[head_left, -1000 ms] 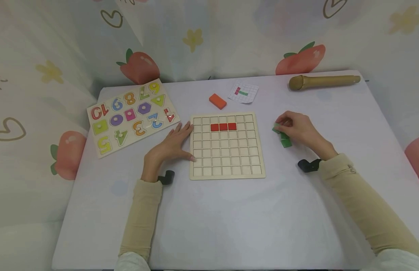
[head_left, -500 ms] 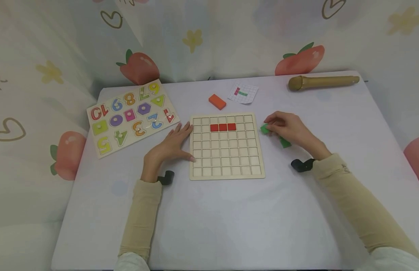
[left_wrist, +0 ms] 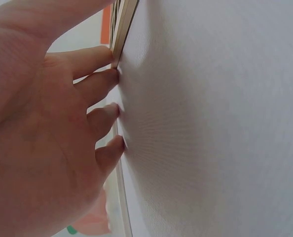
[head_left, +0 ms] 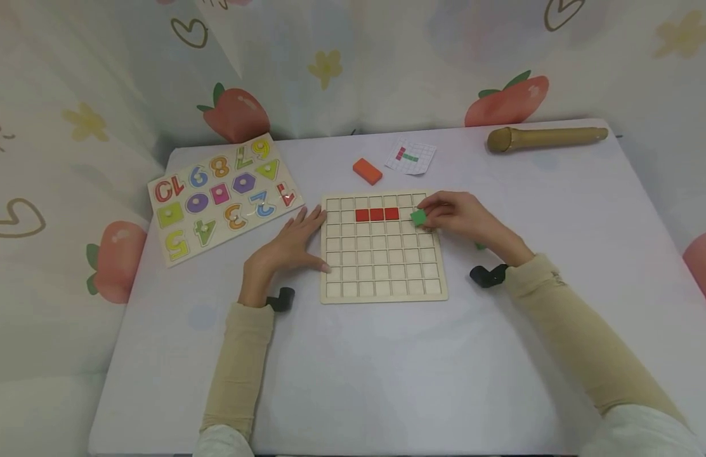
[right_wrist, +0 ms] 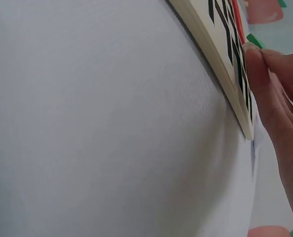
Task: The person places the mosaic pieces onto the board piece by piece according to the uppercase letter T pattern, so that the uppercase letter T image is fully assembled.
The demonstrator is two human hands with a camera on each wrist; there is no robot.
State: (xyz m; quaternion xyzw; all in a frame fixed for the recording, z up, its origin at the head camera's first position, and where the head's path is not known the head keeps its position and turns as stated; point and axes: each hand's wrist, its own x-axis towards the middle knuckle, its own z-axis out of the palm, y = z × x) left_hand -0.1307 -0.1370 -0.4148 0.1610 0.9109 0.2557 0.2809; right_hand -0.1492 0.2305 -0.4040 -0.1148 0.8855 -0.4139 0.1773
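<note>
A wooden grid board (head_left: 381,258) lies in the middle of the table, with three red square tiles (head_left: 377,214) side by side in its second row from the top. My left hand (head_left: 287,246) rests at the board's left edge, fingers spread and thumb over the rim; the left wrist view shows its fingertips down at the tabletop. Between thumb and fingertips, my right hand (head_left: 461,216) pinches a green square tile (head_left: 418,217) over the right part of that same row. In the right wrist view the green tile (right_wrist: 255,41) sticks out past the fingertips, close over the board.
Partly hidden by the right hand, more green (head_left: 481,245) shows on the table right of the board. Behind the board are an orange block (head_left: 367,171) and a pattern card (head_left: 410,157). A number puzzle (head_left: 215,213) lies left, a gold microphone (head_left: 547,138) back right.
My right hand has picked a green tile from the small green group and carried it left over the board. The left hand has stayed in place.
</note>
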